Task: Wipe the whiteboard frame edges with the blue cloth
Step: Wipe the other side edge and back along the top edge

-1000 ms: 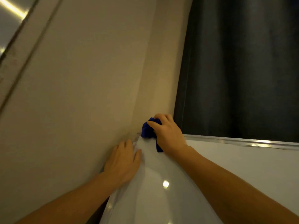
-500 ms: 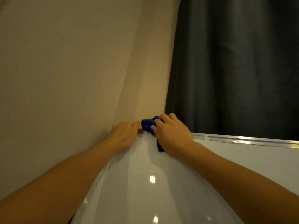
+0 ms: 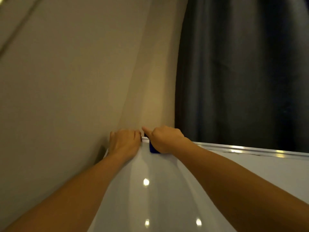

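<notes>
A white glossy whiteboard (image 3: pixel 150 198) fills the lower part of the head view, with a silver metal frame (image 3: pixel 250 150) along its top edge. My right hand (image 3: pixel 164 139) presses the blue cloth (image 3: pixel 153 149) onto the top left corner of the frame; only a small piece of the cloth shows under the palm. My left hand (image 3: pixel 124 143) grips the same corner from the left side, its fingers curled over the frame edge, almost touching the right hand.
A beige wall (image 3: pixel 75 81) stands close behind and to the left of the board. A dark curtain (image 3: pixel 242 72) hangs behind the board on the right. Ceiling lights reflect as bright spots on the board.
My left hand slid up the board's left edge to the top corner and curled over it. My right hand covered more of the cloth at the corner.
</notes>
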Demonstrator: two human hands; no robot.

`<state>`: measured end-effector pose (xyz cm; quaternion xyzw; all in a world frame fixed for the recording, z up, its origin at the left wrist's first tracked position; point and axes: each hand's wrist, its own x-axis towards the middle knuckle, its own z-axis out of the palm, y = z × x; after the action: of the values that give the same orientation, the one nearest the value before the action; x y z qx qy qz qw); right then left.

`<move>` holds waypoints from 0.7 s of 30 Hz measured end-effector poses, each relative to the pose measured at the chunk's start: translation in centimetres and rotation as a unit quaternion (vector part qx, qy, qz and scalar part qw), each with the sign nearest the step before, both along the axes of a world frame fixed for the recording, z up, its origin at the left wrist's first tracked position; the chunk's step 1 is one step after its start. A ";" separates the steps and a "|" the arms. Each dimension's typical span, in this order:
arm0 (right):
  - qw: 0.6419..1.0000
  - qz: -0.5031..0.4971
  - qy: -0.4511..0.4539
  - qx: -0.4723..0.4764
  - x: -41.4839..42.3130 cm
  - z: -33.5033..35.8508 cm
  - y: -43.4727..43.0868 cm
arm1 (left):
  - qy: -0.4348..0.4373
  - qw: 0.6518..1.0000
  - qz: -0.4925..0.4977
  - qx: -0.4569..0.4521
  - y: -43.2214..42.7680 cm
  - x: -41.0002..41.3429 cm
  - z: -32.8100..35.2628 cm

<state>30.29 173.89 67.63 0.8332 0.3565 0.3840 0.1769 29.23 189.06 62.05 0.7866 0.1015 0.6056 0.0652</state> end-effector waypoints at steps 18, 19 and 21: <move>0.998 -0.032 -0.060 0.002 2.3 0.6 -2.7 | 0.002 1.000 0.019 0.012 1.4 0.6 -0.1; 0.997 -0.040 -0.067 0.004 2.5 0.5 -4.4 | -0.001 1.000 0.018 0.009 1.5 0.7 -0.2; 0.995 -0.061 -0.084 0.006 2.2 0.2 -7.0 | -0.006 1.000 0.019 0.006 1.1 1.1 -0.4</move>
<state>32.51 166.90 67.88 0.8192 0.2866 0.4433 0.2241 30.33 190.12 61.64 0.7810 0.1126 0.6123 0.0495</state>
